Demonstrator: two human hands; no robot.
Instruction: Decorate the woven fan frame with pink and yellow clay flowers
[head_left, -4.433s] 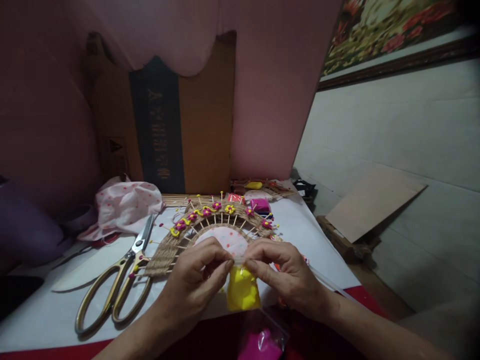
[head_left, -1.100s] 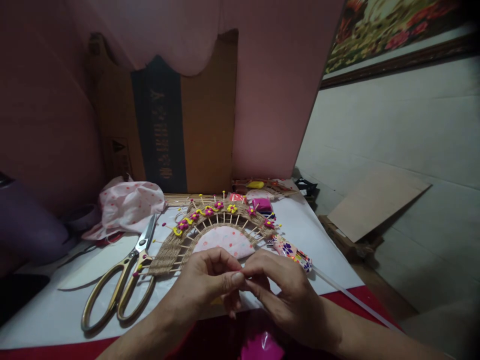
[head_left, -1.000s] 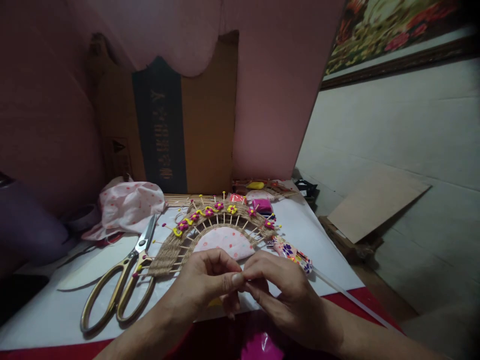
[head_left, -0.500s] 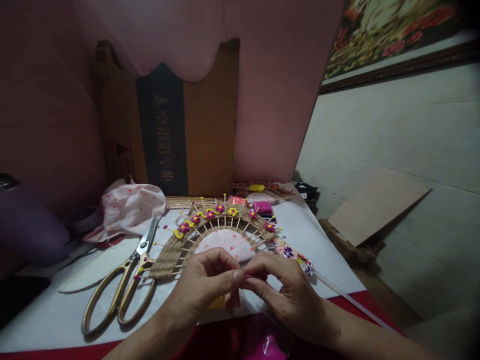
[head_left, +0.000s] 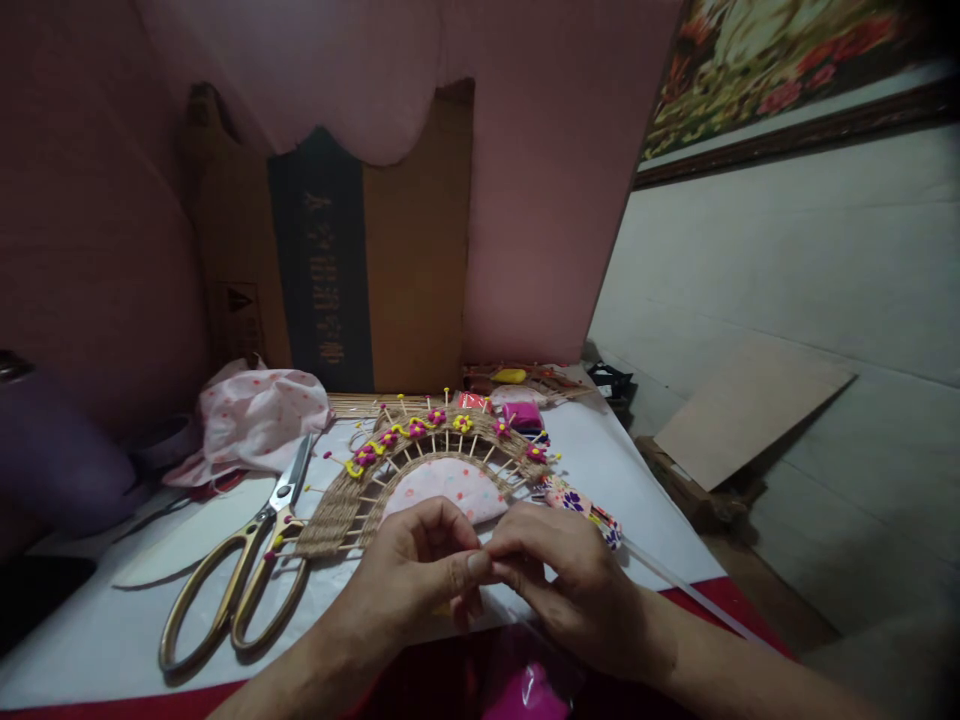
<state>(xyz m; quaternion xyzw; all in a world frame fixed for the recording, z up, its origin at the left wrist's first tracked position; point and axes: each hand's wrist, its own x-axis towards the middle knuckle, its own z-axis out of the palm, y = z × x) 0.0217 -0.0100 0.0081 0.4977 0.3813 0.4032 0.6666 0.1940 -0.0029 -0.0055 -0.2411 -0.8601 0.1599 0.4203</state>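
My left hand [head_left: 431,565] and my right hand [head_left: 566,575] meet at the fingertips in front of a fan-shaped piece [head_left: 337,510] woven of brown twine over thin sticks. Both are closed in a pinch around a tiny bit of magenta clay, now hidden by the fingers. Magenta and yellow clay flowers [head_left: 416,428] run along the woven arc, and small clay balls cap the stick ends. A half-round of dotted white cloth [head_left: 442,488] fills its middle. Below my hands lies a clear packet of magenta clay [head_left: 529,690].
Large gold-handled scissors [head_left: 244,560] lie open at the left, by a pale flat blade-shaped piece [head_left: 195,530] and crumpled dotted cloth [head_left: 259,415]. A patterned pouch [head_left: 581,510] and a white strip [head_left: 690,590] sit to the right. Behind stands a cardboard box [head_left: 420,260].
The fingertips have closed further together, so the magenta bit seen between them earlier is covered. The whole view has shifted slightly; the things on the table stay in place.
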